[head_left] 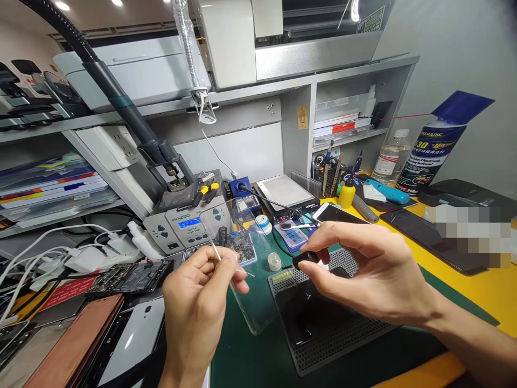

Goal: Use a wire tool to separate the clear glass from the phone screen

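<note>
Left hand [197, 304] raised over the green mat [232, 355]; thumb and index finger pinched closed on a thin white rod [216, 251], which points up and away. A short twisted strand [249, 274] shows beside the fingers of this hand; whether it joins the rod cannot be told. Right hand [374, 277] at about the same height, palm turned inward: thumb and index finger parted only by the width of a small black piece [305, 260], gripped between their tips. Its other fingers are largely hidden behind the index finger. Rod and black piece well apart. Below the right hand, a dark phone [297, 312] lies flat on a grey perforated pad [323, 358], partly covered from view by the hand. Small jar [274, 262] between the two hands, beyond them, near the pad's far left corner. Yellow tabletop [428, 372] visible at right.
</note>
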The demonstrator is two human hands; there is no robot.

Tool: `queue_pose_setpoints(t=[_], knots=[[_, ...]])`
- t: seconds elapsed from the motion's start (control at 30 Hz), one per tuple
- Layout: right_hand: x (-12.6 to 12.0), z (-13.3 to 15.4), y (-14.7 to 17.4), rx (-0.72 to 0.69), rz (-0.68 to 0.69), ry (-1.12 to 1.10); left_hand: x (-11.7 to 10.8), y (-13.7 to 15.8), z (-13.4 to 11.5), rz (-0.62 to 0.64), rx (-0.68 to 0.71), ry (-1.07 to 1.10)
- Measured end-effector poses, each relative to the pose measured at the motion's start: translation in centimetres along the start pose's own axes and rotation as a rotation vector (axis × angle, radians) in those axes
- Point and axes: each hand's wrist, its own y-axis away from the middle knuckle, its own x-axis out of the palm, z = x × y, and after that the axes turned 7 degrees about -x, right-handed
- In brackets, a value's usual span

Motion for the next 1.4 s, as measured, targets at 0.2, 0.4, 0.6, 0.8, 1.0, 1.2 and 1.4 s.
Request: queue_pose_setpoints(t=[0.2,0.4,0.6,0.8,1.0,1.2,1.4], knots=[[-0.1,0.2,-0.2,-0.016,0.011,0.012,0.0,-0.2,0.1,-0.015,-0.018,0.031],[-0.2,0.3,-0.3,-0.008,0.034,0.017,-0.2,-0.4,0.2,-0.040,-0.019,0.035],[-0.5,0.3,-0.2,0.001,0.062,0.016,-0.3,-0.7,0.3,-0.066,-0.028,0.046],[-0.6,0.4,-0.2,-0.011,0.080,0.036,-0.3,-0.7,0.4,-0.081,-0.030,0.047],[-0.9,0.3,-0.3,-0.009,0.093,0.038,-0.3,-0.7,0.4,-0.086,-0.031,0.048],[-2.0,-0.3,-0.4,0.101,-0.008,0.024,-0.5,-0.5,0.4,-0.055,0.100,-0.006],[-3.2,-1.8,-1.1,0.386,-0.212,-0.337,-0.3,0.3,0.9,-0.126,0.616,-0.330]])
